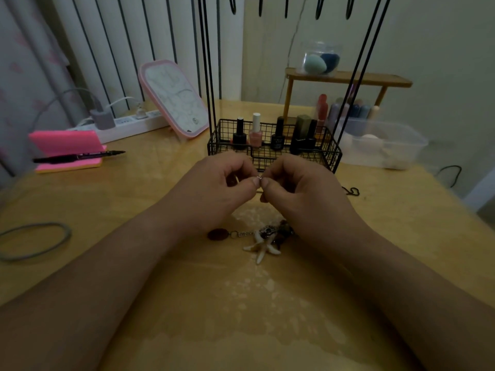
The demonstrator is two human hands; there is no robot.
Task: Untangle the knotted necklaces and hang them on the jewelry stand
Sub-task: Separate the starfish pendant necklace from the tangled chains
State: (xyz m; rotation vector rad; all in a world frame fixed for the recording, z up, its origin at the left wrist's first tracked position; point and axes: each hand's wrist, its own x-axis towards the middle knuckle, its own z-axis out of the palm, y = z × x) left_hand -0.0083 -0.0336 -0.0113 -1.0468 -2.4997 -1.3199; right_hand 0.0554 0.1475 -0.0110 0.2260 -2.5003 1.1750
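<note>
My left hand and my right hand meet fingertip to fingertip above the wooden table, both pinching a tiny silver clasp of a thin necklace. Below the hands lies a pendant cluster with a white starfish, dark beads and a brown oval bead on a short chain. A black cord lies on the table right of my right hand. The black wire jewelry stand rises just behind the hands, its hooks at the top edge of the view.
Nail polish bottles stand in the stand's wire basket. A pink mirror, a power strip and a pink notepad with a pen sit at the back left. A grey hair band lies left. A clear plastic box sits right.
</note>
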